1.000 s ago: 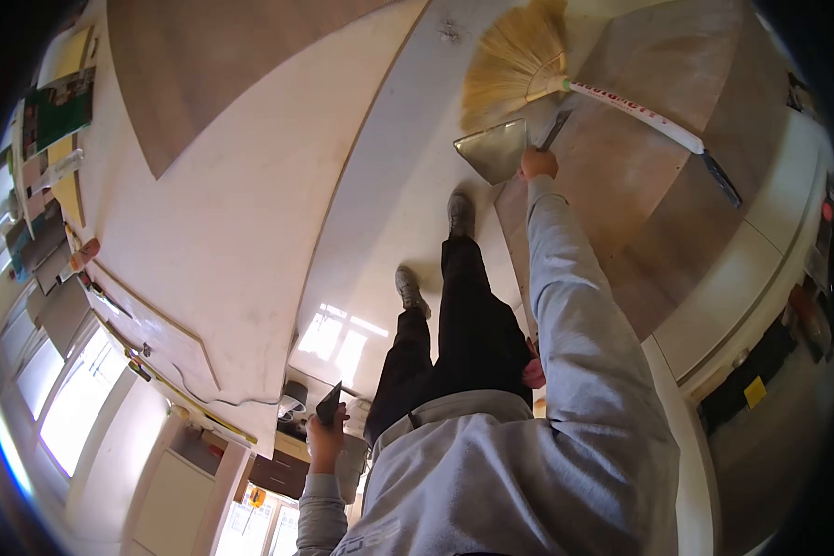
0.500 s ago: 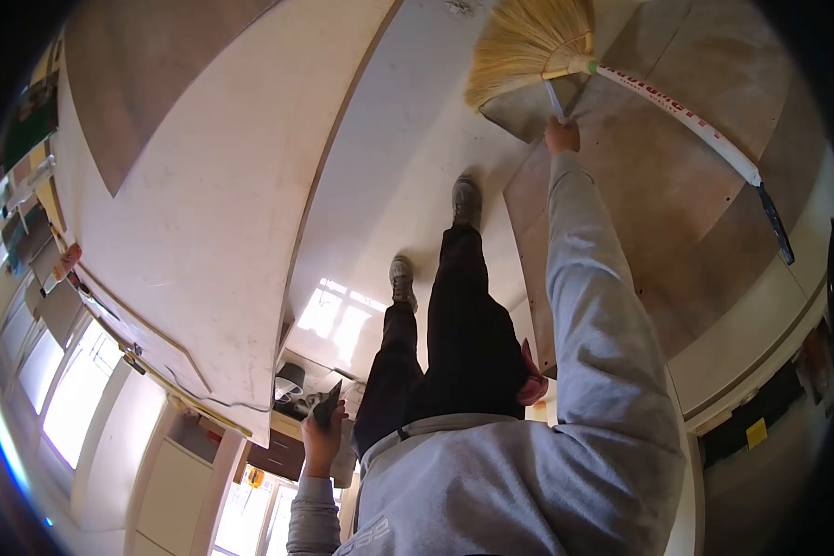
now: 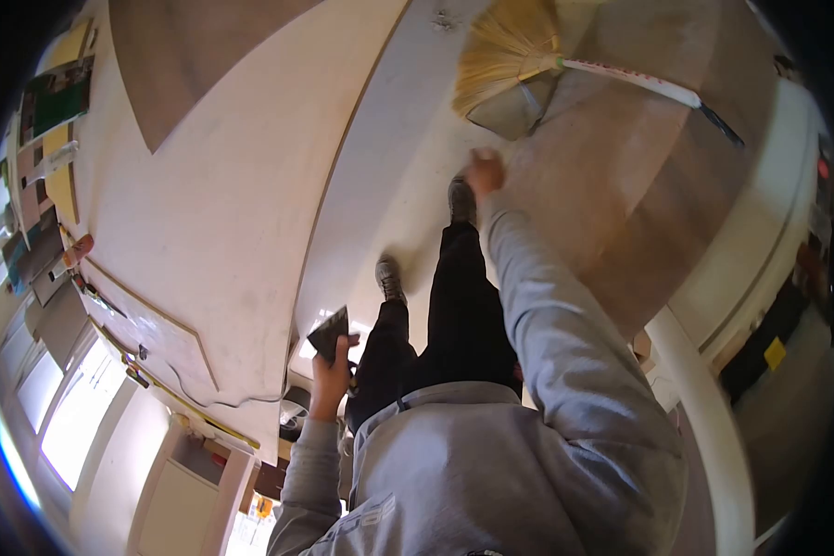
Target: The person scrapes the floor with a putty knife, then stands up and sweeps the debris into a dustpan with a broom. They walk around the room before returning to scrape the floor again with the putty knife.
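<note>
Just beyond half-open, empty right hand [image 3: 485,172], dustpan [image 3: 511,111]; dark blade [image 3: 329,334] clasped in left hand [image 3: 329,382].

the right hand [image 3: 485,173], which was gripping the dustpan's handle in both earlier pictures, is now off it and has drawn back close to the right shoe [image 3: 461,201], blurred. the dustpan [image 3: 512,109], held just beside the broom's bristles [image 3: 505,57] at first, now lies with its edge overlapped by them, let go. the left hand [image 3: 330,378] has moved forward, bringing the dark triangular piece [image 3: 330,335] nearer the left shoe [image 3: 390,278] and turning more of its flat face into view. the red thing at the right hip has become almost wholly hidden.
</note>
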The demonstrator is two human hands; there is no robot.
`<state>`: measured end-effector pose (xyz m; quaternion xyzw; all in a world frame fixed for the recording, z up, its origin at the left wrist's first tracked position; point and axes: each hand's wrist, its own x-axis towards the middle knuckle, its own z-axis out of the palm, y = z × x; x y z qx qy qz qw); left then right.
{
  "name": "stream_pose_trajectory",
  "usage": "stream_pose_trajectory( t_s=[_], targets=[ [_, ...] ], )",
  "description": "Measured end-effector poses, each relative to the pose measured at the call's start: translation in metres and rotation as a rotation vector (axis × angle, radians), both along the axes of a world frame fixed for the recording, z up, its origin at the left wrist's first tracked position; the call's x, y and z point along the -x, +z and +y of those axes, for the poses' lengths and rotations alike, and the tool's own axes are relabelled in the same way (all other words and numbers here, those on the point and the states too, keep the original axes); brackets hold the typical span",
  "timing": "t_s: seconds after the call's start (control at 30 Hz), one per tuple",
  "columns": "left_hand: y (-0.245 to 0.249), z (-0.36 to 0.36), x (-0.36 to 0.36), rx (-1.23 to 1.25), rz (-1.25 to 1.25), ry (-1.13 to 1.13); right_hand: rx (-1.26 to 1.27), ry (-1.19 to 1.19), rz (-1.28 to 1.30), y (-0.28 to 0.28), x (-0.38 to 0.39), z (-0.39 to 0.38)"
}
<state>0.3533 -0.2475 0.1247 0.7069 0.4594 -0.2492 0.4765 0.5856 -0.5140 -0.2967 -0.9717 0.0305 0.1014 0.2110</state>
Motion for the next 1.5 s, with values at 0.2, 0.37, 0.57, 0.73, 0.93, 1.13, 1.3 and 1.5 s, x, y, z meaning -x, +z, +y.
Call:
stream_pose_trajectory(
  t_s=[0.2,0.37,0.57,0.73,0.93,1.13,1.3,1.5],
  targets=[
    [-0.043,0.002,0.007,0.108,-0.328,-0.001,-1.316,-0.445,1.004,0.242,0.154,0.123],
    [-0.021,0.015,0.049,0.36,-0.277,-0.15,-1.476,-0.197,1.123,0.387,0.278,0.127],
    [0.026,0.058,0.136,0.601,-0.237,-0.013,-1.004,0.016,0.536,0.444,0.388,0.148],
    [0.042,0.11,0.186,0.615,-0.148,-0.257,-0.747,0.024,0.487,0.5,0.452,0.126],
    [0.027,0.129,0.239,0.461,-0.244,-0.111,-0.6,-0.05,0.338,0.458,0.552,0.083],
    [-0.004,0.092,0.329,-0.04,-0.253,-1.089,-0.537,-0.418,0.427,0.415,0.658,0.034],
    [-0.025,0.055,0.418,-0.248,-0.153,-1.661,-0.324,-0.557,0.405,0.375,0.803,0.0],
    [-0.026,0.017,0.426,-0.259,-0.295,-1.942,-0.756,-0.63,0.959,0.367,0.869,-0.007]
  ],
)
